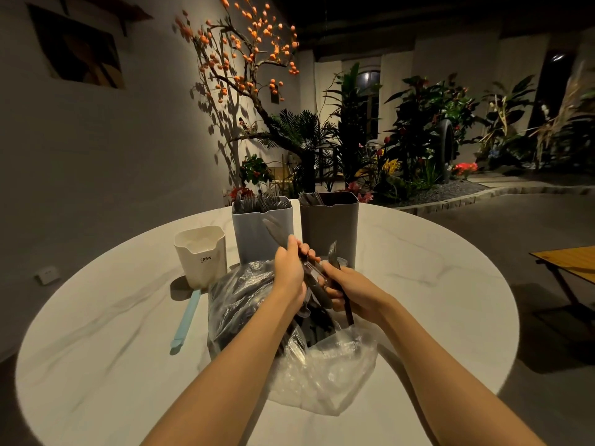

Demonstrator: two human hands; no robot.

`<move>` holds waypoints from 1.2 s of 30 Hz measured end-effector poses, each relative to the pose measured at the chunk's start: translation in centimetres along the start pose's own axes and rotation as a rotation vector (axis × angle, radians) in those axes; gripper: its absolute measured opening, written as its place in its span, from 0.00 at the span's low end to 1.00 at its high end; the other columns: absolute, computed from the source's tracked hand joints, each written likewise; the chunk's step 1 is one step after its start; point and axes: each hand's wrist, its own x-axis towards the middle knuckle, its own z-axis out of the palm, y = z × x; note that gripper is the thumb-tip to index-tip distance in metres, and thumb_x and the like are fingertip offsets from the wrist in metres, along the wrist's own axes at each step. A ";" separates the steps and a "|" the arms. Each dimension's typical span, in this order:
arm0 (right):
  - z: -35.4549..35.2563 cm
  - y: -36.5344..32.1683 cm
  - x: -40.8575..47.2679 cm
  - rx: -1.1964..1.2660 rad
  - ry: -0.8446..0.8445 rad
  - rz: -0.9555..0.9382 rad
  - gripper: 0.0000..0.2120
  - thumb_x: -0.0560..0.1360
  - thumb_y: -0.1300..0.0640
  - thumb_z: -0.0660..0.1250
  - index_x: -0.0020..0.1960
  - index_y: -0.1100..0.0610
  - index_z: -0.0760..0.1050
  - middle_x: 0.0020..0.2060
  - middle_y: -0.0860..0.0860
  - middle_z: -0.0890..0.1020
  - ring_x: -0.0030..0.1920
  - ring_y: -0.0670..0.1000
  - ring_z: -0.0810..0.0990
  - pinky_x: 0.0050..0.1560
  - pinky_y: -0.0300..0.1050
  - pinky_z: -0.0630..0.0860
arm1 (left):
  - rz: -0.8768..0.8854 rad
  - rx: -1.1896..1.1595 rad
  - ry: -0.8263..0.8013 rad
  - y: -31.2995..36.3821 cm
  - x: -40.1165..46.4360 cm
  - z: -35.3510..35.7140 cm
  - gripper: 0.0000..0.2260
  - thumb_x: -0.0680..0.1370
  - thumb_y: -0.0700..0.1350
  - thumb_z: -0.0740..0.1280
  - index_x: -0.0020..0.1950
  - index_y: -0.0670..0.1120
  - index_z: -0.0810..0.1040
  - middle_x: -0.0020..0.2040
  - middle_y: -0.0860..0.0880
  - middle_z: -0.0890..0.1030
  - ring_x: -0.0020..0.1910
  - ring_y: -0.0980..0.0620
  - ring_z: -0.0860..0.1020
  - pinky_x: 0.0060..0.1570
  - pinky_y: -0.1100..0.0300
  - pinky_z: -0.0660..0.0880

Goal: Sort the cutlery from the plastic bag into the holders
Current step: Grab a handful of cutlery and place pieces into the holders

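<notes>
Left hand (289,272) and right hand (343,284) grip cutlery (273,228) above bag (325,371).

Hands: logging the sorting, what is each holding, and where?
Left hand grips dark cutlery by the handles; right hand grips a fork mid-handle.

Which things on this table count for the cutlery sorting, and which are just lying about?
In the job:
plastic bag of dark cutlery
blue-grey holder, forks inside
dark grey holder
white holder
left hand gripping dark cutlery
right hand holding a fork

Lying about:
light blue utensil on the table, unclear whether it belongs
plants behind
</notes>
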 end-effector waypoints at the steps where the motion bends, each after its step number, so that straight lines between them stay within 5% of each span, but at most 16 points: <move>1: -0.1 0.0 0.0 -0.003 0.008 0.007 0.21 0.83 0.45 0.52 0.37 0.57 0.67 0.25 0.49 0.66 0.25 0.45 0.62 0.28 0.34 0.64 | 0.007 0.007 0.003 0.0 0.0 0.0 0.12 0.85 0.47 0.54 0.43 0.44 0.65 0.32 0.50 0.69 0.29 0.55 0.70 0.36 0.61 0.72; 17: -1.5 -2.0 1.8 0.018 0.066 -0.032 0.13 0.83 0.55 0.56 0.42 0.59 0.69 0.26 0.48 0.65 0.25 0.44 0.62 0.27 0.34 0.61 | 0.143 0.078 0.158 3.8 2.4 1.4 0.16 0.85 0.49 0.50 0.40 0.45 0.63 0.30 0.49 0.66 0.27 0.53 0.67 0.34 0.59 0.70; 21: -1.6 -3.6 2.2 0.019 0.060 -0.022 0.15 0.83 0.51 0.55 0.41 0.58 0.68 0.26 0.48 0.63 0.25 0.44 0.60 0.27 0.35 0.58 | 0.189 0.195 0.196 4.8 3.0 1.9 0.15 0.85 0.49 0.49 0.42 0.44 0.64 0.31 0.49 0.68 0.32 0.53 0.68 0.41 0.59 0.70; 26: -1.9 -5.1 2.8 -0.010 -0.051 0.028 0.25 0.82 0.44 0.53 0.58 0.62 0.78 0.28 0.49 0.61 0.26 0.44 0.58 0.25 0.34 0.57 | 0.201 0.213 0.213 6.0 3.3 3.1 0.18 0.85 0.49 0.47 0.38 0.46 0.64 0.31 0.48 0.68 0.31 0.54 0.66 0.37 0.63 0.67; 31: -2.0 -6.0 3.3 0.060 -0.100 0.076 0.27 0.81 0.40 0.51 0.53 0.61 0.78 0.31 0.51 0.74 0.23 0.43 0.60 0.23 0.33 0.59 | 0.214 0.219 0.177 6.4 4.0 3.8 0.20 0.85 0.49 0.47 0.37 0.45 0.65 0.31 0.48 0.69 0.31 0.55 0.67 0.31 0.70 0.69; 36: -2.4 -6.4 4.1 0.097 -0.063 -0.003 0.21 0.82 0.47 0.54 0.57 0.62 0.77 0.26 0.48 0.67 0.23 0.44 0.58 0.23 0.35 0.57 | 0.259 0.288 0.130 6.2 4.5 4.1 0.18 0.85 0.50 0.48 0.38 0.45 0.65 0.33 0.48 0.71 0.35 0.53 0.70 0.48 0.57 0.70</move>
